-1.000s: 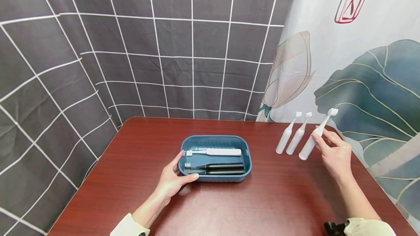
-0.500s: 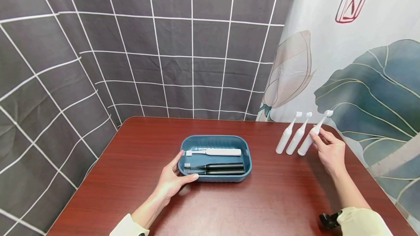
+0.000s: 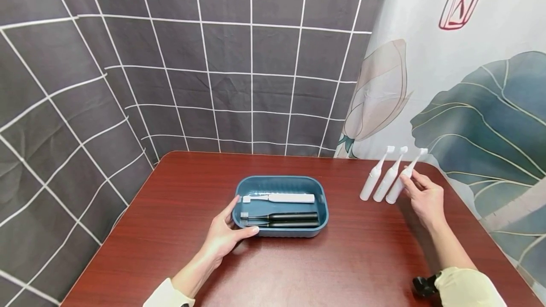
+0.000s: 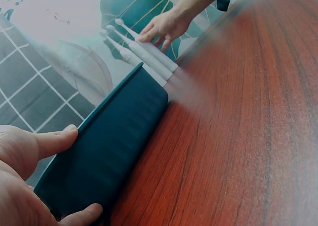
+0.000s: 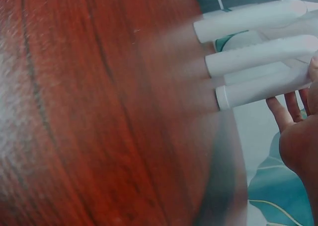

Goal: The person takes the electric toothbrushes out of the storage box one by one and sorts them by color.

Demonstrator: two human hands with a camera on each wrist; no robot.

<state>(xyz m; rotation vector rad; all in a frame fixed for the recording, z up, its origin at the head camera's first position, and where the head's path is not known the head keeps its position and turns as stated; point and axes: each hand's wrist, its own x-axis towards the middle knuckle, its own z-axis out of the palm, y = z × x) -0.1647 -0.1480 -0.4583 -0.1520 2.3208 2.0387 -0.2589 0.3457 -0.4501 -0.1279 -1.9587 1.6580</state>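
Observation:
My left hand (image 3: 222,235) grips the left end of a blue plastic bin (image 3: 294,233), its thumb along the near rim. Inside lie a white electric toothbrush (image 3: 292,198) and two black electric toothbrushes (image 3: 292,216), heads to the left. At the table's right side my right hand (image 3: 426,202) pinches a white electric toothbrush (image 3: 396,191) by its upper handle; it stands upright with its base at or close to the tabletop. Two more upright white toothbrushes, a left one (image 3: 370,184) and a middle one (image 3: 386,185), stand just left of it. The right wrist view shows the three handles (image 5: 263,89) side by side.
The reddish-brown wooden table (image 3: 341,264) carries everything. Behind it hangs a dark grey cloth with white grid lines (image 3: 226,89); a white cloth with a lotus print (image 3: 482,122) hangs on the right, close to the toothbrushes.
My right hand has moved left with its white toothbrush, bringing it close beside the other two standing ones. The left hand and the bin have stayed in place.

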